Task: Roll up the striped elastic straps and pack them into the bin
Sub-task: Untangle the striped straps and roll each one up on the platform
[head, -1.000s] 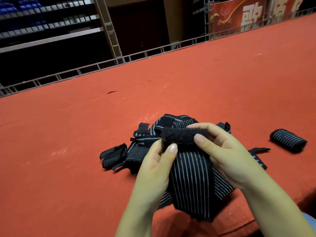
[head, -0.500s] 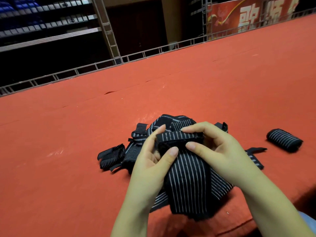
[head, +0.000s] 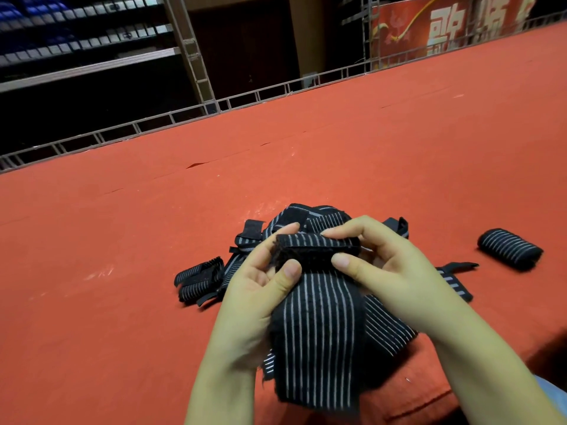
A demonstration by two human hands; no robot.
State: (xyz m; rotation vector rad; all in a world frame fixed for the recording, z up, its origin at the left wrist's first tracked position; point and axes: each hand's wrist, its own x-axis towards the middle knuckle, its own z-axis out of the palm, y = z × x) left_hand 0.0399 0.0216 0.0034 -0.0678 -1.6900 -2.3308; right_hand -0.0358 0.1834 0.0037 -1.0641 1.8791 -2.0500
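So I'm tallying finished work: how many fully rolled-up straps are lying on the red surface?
1 clearly finished: the rolled strap lying apart at the right. Two partly rolled bundles sit left of the loose pile, and that pile may hide more.

A broad red felt tabletop (head: 337, 154) stretches away beyond the hands, edged by a low metal railing (head: 245, 98). Behind it, up and to the left, dim shelving (head: 86, 41) sits in shadow; a red banner (head: 429, 29) with pale characters hangs far right.
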